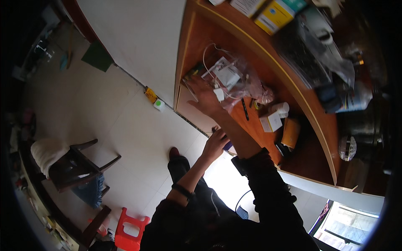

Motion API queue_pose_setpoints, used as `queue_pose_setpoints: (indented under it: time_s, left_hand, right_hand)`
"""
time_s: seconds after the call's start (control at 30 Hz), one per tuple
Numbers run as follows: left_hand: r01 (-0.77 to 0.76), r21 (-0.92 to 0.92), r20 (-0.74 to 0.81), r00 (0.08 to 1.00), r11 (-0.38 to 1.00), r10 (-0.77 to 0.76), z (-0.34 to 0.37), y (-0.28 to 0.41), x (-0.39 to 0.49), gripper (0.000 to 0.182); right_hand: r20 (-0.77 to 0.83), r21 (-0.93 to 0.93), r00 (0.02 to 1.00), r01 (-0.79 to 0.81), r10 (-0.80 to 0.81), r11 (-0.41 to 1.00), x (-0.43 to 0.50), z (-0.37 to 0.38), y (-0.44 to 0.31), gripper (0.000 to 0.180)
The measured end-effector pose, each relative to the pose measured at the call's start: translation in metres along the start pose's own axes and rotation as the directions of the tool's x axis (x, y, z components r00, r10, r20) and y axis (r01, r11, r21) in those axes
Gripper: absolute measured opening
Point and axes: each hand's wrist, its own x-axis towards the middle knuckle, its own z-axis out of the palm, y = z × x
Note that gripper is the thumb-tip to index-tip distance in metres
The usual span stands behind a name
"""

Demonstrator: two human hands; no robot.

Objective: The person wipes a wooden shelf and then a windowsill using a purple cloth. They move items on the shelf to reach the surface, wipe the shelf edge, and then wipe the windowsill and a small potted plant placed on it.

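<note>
My right hand reaches into a curved wooden cabinet, its thumb apart from the fingers. The fingers are somewhat blurred beside a green and yellow item in the corner. Close to this hand lie a clear plastic bag, a white packet with print, and a white charger plug with its white cable. My left hand is lower, by the cabinet's near edge, with its fingers bent. A small dark object and something purple show beside it; its grip is partly hidden.
Further along the shelf are a black pen, a small white box, a white bottle and an orange container. Boxes and plastic-wrapped items crowd the cabinet top. A dark wooden chair and red plastic stool stand behind.
</note>
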Motion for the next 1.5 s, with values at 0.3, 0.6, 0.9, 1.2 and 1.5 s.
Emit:
queue_pose_setpoints:
  time_s: [0.3,0.6,0.9,1.2,1.5]
  left_hand:
    - [0.207,-0.145,-0.279,0.930,0.968,-0.241,-0.091,-0.059,-0.033,0.068]
    - [0.212,-0.064,-0.477,0.852,0.975,-0.217,-0.132,-0.088,0.028,0.075]
    - [0.123,0.329,-0.366,0.931,0.936,0.006,-0.093,-0.112,0.092,0.042]
    - [0.249,0.485,-0.516,0.856,0.838,0.044,-0.089,-0.140,0.158,0.037]
    - [0.239,0.385,-0.475,0.879,0.891,-0.030,-0.094,-0.126,0.164,0.065]
  right_hand:
    - [0.139,-0.325,0.988,-0.014,0.062,0.946,0.055,0.015,0.022,0.064]
    - [0.078,-0.247,0.992,-0.073,0.095,0.966,0.001,0.003,0.072,0.041]
    - [0.022,-0.275,0.971,-0.224,0.239,0.935,-0.064,-0.027,0.095,0.039]
    - [-0.074,-0.383,0.980,-0.201,0.187,0.902,-0.086,-0.029,0.105,0.033]
    - [-0.105,-0.135,0.983,-0.165,0.152,0.977,-0.051,-0.024,0.065,0.037]
